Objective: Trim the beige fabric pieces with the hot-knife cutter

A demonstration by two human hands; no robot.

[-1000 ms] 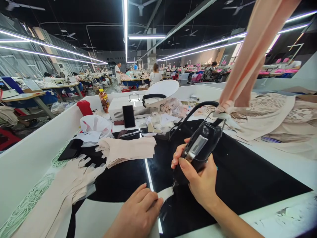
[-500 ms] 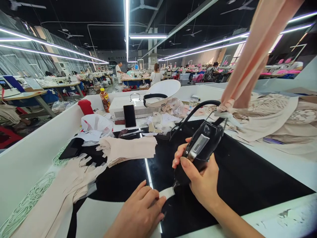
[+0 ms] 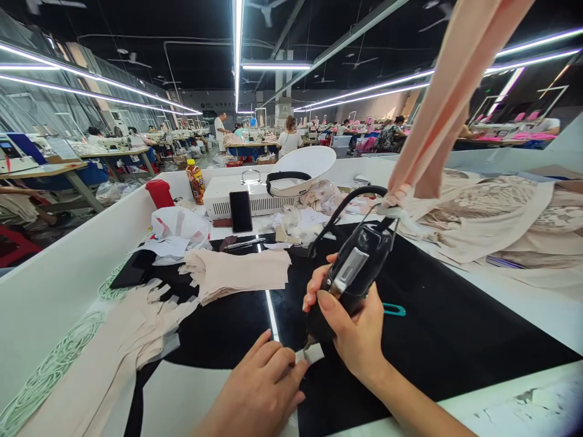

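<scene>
Tool tip on strip, left fingers just beside it: nick risk.

Strip (image 3: 315, 355) is pinned to the black mat (image 3: 455, 328) by bent fingers (image 3: 291, 369) of the left hand (image 3: 259, 394). The tool (image 3: 353, 273) is gripped full-fist by the right hand (image 3: 355, 334), low centre of view. Its long axis runs 7 to 1 o'clock, tip down at 7, cord (image 3: 341, 209) leaving at 1. Judged risks: fingertips caught if the tip slips toward 9, strip dragged if pinning is eased, tool tugged off line by the cord.
</scene>
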